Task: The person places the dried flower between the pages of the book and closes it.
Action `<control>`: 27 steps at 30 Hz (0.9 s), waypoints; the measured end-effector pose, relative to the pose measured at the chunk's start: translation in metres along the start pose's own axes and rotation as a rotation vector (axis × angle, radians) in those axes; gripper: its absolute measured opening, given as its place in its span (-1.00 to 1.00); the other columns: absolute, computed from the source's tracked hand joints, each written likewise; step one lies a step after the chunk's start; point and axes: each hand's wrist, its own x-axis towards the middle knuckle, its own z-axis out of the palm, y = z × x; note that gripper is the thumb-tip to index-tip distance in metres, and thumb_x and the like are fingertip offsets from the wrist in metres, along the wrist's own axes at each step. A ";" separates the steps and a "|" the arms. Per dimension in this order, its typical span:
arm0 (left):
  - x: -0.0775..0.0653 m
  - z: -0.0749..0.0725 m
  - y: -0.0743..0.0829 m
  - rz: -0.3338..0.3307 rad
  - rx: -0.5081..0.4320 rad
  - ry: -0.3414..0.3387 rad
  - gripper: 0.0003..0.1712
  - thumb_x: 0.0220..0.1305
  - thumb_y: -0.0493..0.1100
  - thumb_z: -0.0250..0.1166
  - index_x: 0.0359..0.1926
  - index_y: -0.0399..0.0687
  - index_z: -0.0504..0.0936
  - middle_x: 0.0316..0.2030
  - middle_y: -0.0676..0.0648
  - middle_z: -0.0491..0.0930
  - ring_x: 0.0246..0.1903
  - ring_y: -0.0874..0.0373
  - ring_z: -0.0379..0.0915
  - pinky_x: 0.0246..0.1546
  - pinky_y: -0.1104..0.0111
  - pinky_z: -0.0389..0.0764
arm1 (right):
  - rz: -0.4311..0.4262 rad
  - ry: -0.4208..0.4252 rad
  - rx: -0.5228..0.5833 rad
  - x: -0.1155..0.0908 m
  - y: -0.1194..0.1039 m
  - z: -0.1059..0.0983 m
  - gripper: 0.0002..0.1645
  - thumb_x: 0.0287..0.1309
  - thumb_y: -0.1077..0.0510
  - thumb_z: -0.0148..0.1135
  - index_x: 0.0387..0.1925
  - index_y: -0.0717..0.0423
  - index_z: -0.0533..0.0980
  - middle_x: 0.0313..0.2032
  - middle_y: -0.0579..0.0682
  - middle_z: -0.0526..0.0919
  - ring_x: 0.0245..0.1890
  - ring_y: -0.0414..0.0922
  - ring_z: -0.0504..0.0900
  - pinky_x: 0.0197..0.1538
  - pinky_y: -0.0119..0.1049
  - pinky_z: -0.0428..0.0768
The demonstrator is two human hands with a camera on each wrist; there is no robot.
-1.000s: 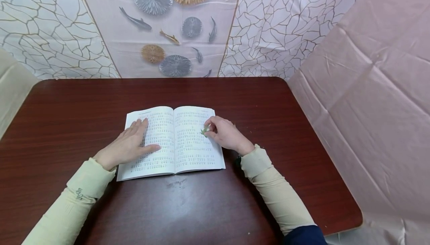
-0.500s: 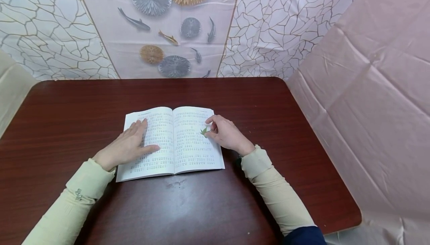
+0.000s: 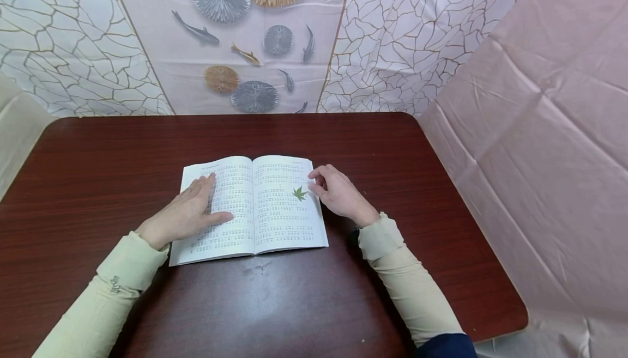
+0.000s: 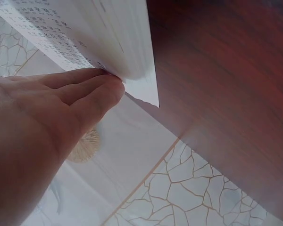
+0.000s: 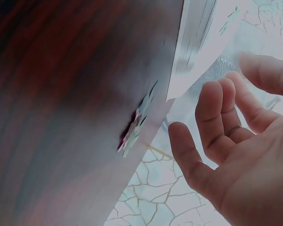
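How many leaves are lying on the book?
1. The green leaf lies on the right page of the open book, near the right hand. The left hand covers part of the left page, so another could hide there. Leaf-like pieces on the table aren't counted.

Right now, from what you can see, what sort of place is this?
Perhaps a screened-off tabletop workspace: a dark wood-grain table, a fish-printed backdrop behind it, and a creased pale pink sheet along its right side.
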 end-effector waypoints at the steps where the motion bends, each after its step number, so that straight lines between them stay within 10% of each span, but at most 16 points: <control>1: 0.000 0.000 0.000 -0.005 -0.005 0.001 0.24 0.26 0.37 0.16 0.43 -0.56 -0.17 0.41 -0.57 -0.16 0.41 -0.44 -0.26 0.35 -0.19 -0.11 | 0.003 0.003 0.004 -0.001 0.001 -0.001 -0.75 0.31 0.11 0.20 -0.03 0.11 0.53 -0.27 -0.06 0.47 -0.34 -0.13 0.44 -0.26 -0.28 0.46; 9: -0.001 -0.003 0.000 -0.125 -0.016 -0.021 0.33 0.21 0.53 0.01 0.46 -0.48 -0.28 0.41 -0.53 -0.51 0.40 -0.44 -0.58 0.29 -0.32 -0.21 | 0.054 0.031 0.032 -0.006 0.009 -0.010 -0.73 0.33 0.10 0.19 -0.01 0.12 0.52 -0.27 -0.04 0.45 -0.37 -0.10 0.45 -0.28 -0.24 0.46; 27: 0.003 -0.001 0.001 -0.119 -0.008 -0.053 0.33 0.23 0.50 0.03 0.44 -0.52 -0.30 0.41 -0.58 -0.34 0.40 -0.47 -0.41 0.31 -0.29 -0.19 | 0.154 0.053 -0.032 -0.017 0.035 -0.028 -0.75 0.32 0.23 0.13 0.01 0.17 0.52 -0.25 0.03 0.46 -0.28 -0.04 0.46 -0.16 -0.18 0.44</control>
